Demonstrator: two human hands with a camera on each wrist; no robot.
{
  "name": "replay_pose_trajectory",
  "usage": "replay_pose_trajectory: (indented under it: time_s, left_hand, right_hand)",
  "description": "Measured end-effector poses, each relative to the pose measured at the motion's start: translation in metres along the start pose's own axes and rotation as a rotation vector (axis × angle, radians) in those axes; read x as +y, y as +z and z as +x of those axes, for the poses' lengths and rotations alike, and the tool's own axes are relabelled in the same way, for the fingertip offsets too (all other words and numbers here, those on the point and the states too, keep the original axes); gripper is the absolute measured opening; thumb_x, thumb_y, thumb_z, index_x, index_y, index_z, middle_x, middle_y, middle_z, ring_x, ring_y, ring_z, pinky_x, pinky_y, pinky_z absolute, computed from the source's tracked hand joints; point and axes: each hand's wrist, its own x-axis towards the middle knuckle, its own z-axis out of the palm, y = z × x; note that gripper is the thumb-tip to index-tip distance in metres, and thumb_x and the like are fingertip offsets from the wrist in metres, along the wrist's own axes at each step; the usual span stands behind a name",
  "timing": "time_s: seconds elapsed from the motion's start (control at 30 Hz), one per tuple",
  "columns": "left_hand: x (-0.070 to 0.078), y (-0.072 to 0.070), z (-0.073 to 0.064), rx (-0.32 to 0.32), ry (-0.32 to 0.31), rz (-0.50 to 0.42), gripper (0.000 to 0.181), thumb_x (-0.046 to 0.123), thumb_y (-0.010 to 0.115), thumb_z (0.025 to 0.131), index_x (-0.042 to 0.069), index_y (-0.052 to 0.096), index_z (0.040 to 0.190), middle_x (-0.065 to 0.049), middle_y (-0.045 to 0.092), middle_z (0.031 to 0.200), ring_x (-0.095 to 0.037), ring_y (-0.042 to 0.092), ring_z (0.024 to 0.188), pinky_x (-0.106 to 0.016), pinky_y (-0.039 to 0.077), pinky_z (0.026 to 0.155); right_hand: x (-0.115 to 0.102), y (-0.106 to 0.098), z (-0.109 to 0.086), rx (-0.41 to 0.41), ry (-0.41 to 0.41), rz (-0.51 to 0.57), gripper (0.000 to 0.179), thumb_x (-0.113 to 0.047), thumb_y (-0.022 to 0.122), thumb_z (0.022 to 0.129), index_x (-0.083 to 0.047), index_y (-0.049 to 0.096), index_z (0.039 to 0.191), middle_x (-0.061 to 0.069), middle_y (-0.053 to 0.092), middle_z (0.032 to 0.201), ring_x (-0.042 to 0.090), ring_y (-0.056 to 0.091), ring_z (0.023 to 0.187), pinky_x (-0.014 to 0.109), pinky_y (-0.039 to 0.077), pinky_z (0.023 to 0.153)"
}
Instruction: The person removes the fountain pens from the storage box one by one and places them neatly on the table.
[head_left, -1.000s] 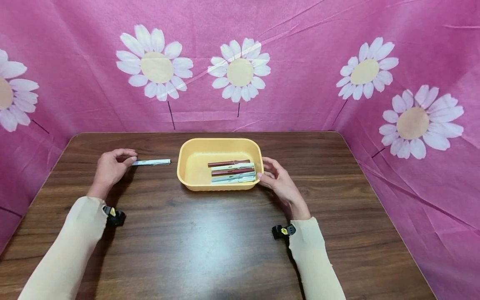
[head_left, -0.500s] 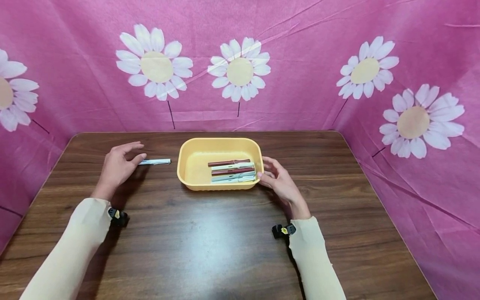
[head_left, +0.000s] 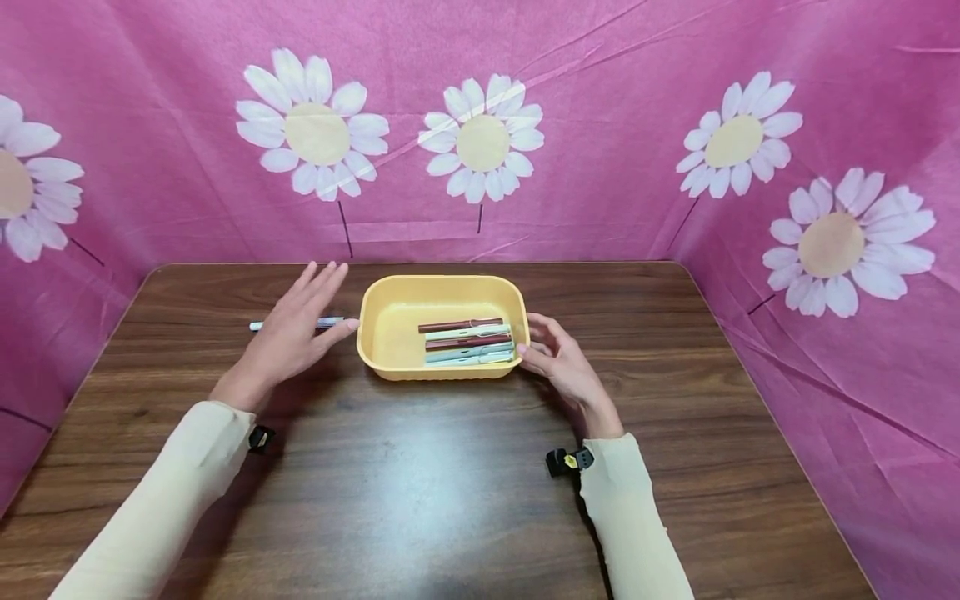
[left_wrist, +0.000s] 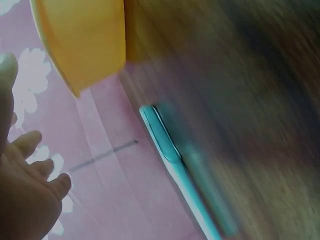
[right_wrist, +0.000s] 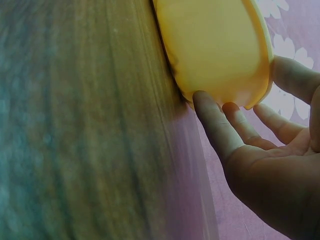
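Observation:
On the table, left of the yellow plastic tub [head_left: 396, 337], lies a light blue pen [head_left: 257, 326] with a clip. My left hand [head_left: 288, 340] passes over it with fingers spread, hiding its middle in the head view, and the thumb tip comes close to the tub's left rim. In the left wrist view the pen [left_wrist: 167, 155] is apart from the fingers [left_wrist: 42, 167]. My right hand [head_left: 564, 371] holds the tub's right end, thumb at the rim and fingers against the outer wall [right_wrist: 215, 55]. Several pens, dark red [head_left: 459, 325] and pale [head_left: 467, 360], lie side by side inside the tub.
The brown wooden table [head_left: 420, 483] reaches back to a pink cloth [head_left: 600, 167] printed with white daisies, which also hangs along both sides. A small black camera [head_left: 259, 439] sits on the left sleeve, another camera [head_left: 558, 462] on the right.
My left hand has released the light blue pen, risen and moved right toward the tub, its fingers spreading. The pen stays on the table. The right hand and tub have not moved.

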Motion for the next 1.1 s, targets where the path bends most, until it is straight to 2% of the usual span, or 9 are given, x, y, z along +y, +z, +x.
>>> replay_pose_trajectory:
  time_s: [0.13,0.33,0.7,0.9,1.1]
  left_hand:
    - [0.014,0.007,0.003,-0.067,0.072,0.083,0.080,0.040,0.065,0.100,0.010,0.025,0.161,-0.019,0.025,0.164,-0.041,0.007,0.153,-0.051,0.006,0.123]
    - [0.028,0.015,0.009,-0.132,0.097,0.095,0.080,0.045,0.060,0.101,0.010,0.022,0.162,-0.018,0.022,0.165,-0.040,0.005,0.153,-0.052,0.006,0.123]
    - [0.045,0.032,0.021,-0.128,0.182,0.075,0.078,0.046,0.058,0.102,0.006,0.025,0.161,-0.021,0.030,0.162,-0.041,0.009,0.152,-0.046,0.010,0.123]
    - [0.049,0.042,0.027,-0.164,0.167,0.009,0.077,0.048,0.056,0.102,0.008,0.026,0.161,-0.018,0.029,0.163,-0.042,0.011,0.152,-0.054,0.016,0.121]
    - [0.055,0.047,0.032,-0.229,0.111,-0.061,0.074,0.051,0.052,0.104,0.015,0.024,0.162,-0.013,0.027,0.165,-0.035,0.014,0.153,-0.057,0.021,0.119]
  right_hand:
    - [0.001,0.000,0.000,-0.002,0.005,0.000,0.060,0.008,0.059,0.097,0.002,0.035,0.152,0.030,0.043,0.144,0.035,0.055,0.122,0.034,0.054,0.094]
    - [0.000,0.000,0.000,0.000,0.015,0.006,0.060,0.009,0.059,0.097,0.001,0.035,0.152,0.029,0.044,0.144,0.034,0.055,0.121,0.034,0.054,0.094]
    - [0.000,0.000,0.000,0.007,0.023,-0.002,0.061,0.008,0.059,0.097,0.001,0.034,0.152,0.029,0.043,0.144,0.036,0.054,0.124,0.034,0.054,0.095]
    - [0.000,0.001,0.000,0.010,0.027,0.001,0.061,0.008,0.059,0.097,0.001,0.034,0.152,0.029,0.043,0.144,0.035,0.054,0.123,0.034,0.054,0.095]
    - [-0.002,0.001,0.000,0.009,0.021,-0.001,0.061,0.008,0.059,0.097,0.001,0.034,0.152,0.030,0.043,0.144,0.034,0.056,0.121,0.033,0.054,0.094]
